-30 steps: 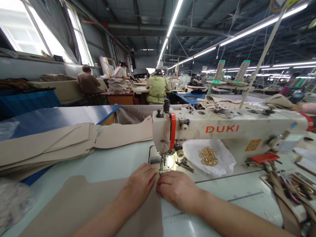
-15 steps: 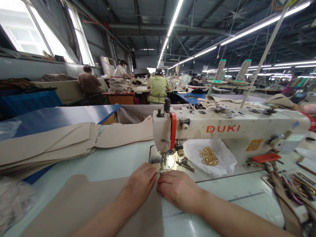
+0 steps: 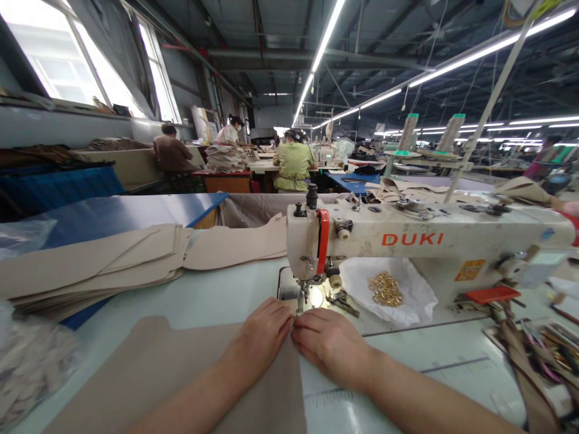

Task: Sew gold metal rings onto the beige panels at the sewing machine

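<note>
A large taupe fabric panel (image 3: 199, 361) lies on the table, its top right corner near the needle area of a white sewing machine (image 3: 470, 238). My left hand (image 3: 266, 328) rests on that corner, fingers bent and closed on its edge just in front of the presser foot (image 3: 304, 295). Beside it, my right hand (image 3: 332, 343) has its fingers pressed together at the same edge, almost meeting the left fingertips. The fingers hide the exact spot they grip. A lamp lights the needle plate (image 3: 315, 296).
Gold metal rings (image 3: 385, 289) sit on white paper (image 3: 418, 301) under the machine arm. Cut panels (image 3: 136, 259) are stacked at left, near a crumpled bundle (image 3: 36, 367). Straps (image 3: 520, 361) and tools lie at right. Other people (image 3: 294, 160) work further back.
The whole view has shifted slightly, so things appear a little further right. Both hands keep their hold on the panel edge by the presser foot.
</note>
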`<state>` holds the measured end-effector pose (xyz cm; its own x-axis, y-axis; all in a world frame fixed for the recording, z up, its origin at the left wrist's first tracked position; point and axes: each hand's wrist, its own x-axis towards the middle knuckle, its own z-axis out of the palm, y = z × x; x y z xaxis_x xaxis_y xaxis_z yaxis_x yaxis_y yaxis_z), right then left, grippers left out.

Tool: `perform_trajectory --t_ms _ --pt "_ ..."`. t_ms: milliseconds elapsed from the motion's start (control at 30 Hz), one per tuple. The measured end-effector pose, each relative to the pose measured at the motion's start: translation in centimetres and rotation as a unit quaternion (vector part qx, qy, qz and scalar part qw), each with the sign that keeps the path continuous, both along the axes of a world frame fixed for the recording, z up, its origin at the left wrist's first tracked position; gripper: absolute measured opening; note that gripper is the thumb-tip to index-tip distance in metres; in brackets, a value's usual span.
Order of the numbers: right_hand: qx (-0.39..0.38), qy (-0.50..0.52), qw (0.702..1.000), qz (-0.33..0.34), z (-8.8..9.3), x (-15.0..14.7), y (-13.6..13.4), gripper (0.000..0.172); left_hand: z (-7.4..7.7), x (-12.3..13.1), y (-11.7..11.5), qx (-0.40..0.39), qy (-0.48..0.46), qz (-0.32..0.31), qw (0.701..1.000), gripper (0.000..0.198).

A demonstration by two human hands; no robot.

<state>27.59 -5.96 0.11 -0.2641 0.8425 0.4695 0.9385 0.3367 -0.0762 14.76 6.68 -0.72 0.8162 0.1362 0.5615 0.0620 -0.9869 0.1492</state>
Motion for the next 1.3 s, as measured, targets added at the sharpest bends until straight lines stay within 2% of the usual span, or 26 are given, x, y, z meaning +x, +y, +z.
perform_trajectory --t_ms 133,500,800,1000,1300 --pt "-0.010 -0.015 1.000 -0.023 0.1 -0.1 0.2 0.011 0.0 -0.4 0.0 -0.026 0.011 -0.012 1.000 0.019" --pt "-0.015 -0.070 0.997 -0.032 -0.1 0.0 0.6 0.006 0.4 -1.0 -0.4 -0.072 0.013 -0.013 0.997 0.019" --pt "-0.026 -0.061 0.996 -0.061 0.1 1.5 -0.1 0.005 0.3 1.5 -0.5 -0.081 0.036 -0.029 0.996 0.017" --pt "-0.037 -0.047 0.995 -0.078 -0.2 2.2 0.4 0.006 0.4 2.6 0.4 -0.072 0.022 -0.037 0.996 0.020" --pt "-0.053 -0.026 0.994 -0.091 -0.2 2.6 1.1 0.008 -0.4 3.4 1.8 -0.070 0.026 -0.032 0.997 0.019"
